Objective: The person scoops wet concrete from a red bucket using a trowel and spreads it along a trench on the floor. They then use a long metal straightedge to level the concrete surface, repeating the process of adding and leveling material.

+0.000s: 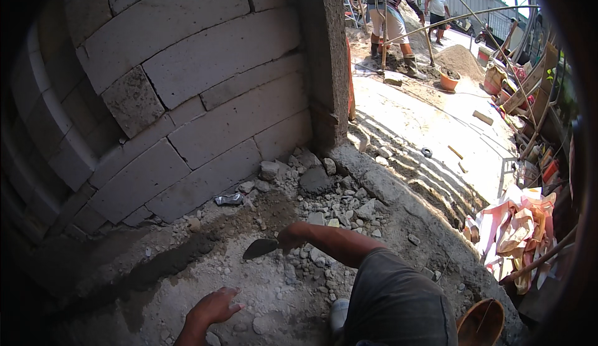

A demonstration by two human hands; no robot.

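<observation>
My right hand (291, 235) is closed around a trowel, reaching across the rubble near the wall. The trowel's dark blade (260, 249) points left, over the pale, dusty ground. My left hand (215, 306) hangs lower and further left, with its fingers apart and nothing in it. Along the foot of the wall runs a dark strip of wet mortar (168, 262), left of the blade. A small heap of dark mortar (316, 181) sits among broken stones (349, 206) near the column.
A block wall (218, 65) meets a concrete column (330, 65). By the wall lies a crushed can (229, 199). A bucket (481, 322) stands at lower right, near crumpled sacks (514, 230). Outside, one person (392, 9) bends near an orange tub (448, 81); another person (437, 9) stands behind.
</observation>
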